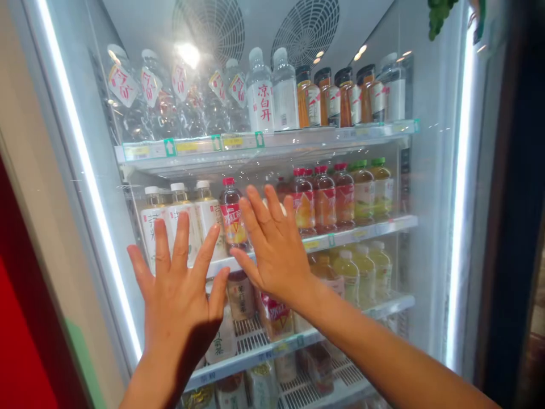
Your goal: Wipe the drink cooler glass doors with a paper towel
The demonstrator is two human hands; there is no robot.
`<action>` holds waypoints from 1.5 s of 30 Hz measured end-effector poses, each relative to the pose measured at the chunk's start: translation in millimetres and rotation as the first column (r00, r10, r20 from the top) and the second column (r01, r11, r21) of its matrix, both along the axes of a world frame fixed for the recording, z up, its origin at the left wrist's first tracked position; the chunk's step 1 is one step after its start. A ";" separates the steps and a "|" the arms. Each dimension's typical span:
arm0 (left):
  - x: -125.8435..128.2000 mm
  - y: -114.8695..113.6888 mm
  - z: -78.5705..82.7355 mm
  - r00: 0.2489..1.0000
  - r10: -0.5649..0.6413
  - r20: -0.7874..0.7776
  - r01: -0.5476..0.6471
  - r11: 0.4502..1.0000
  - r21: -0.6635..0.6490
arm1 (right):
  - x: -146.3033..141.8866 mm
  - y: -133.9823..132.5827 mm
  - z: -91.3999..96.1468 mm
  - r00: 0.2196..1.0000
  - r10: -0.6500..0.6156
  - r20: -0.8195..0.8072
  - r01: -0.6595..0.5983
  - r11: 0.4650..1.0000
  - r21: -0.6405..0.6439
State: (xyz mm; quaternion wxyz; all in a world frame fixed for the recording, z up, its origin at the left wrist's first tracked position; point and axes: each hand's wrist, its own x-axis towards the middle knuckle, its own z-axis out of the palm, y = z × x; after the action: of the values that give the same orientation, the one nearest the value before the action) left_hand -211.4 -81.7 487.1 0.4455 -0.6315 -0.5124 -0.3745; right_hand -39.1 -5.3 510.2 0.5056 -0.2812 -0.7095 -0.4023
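My left hand (pixel 181 289) is raised with its fingers spread, in front of white-labelled tea bottles (pixel 155 218) on the second shelf. To its right, my right hand (pixel 275 247) is held up flat, fingers stretched out. A red-capped iced tea bottle (pixel 232 218) shows between the two hands. Both palms face a glass-fronted drinks cooler; I cannot tell whether they touch the glass. Neither hand holds anything. More red-capped bottles (pixel 325 199) stand right of my right hand, beside green-capped ones (pixel 361 190). My right hand and forearm hide part of the shelves.
Clear water bottles (pixel 260 94) and dark-capped amber bottles (pixel 327 96) line the top shelf (pixel 298 137). Yellowish bottles (pixel 347 275) sit lower right. Bright light strips (pixel 80 153) run down both sides. Two round fan grilles (pixel 305 28) are at the back above.
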 end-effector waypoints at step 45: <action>248.0 75.6 -9.1 0.988 -0.155 -0.019 0.155 0.987 0.040 | 334.4 104.0 -23.1 0.995 -0.085 -0.054 0.083 0.996 -0.031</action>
State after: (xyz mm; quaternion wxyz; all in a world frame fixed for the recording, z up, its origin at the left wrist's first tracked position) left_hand 36.6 -6.0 478.0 0.4322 -0.6629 -0.4502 -0.4136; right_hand 295.2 98.7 487.1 0.5038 -0.3291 -0.6884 -0.4050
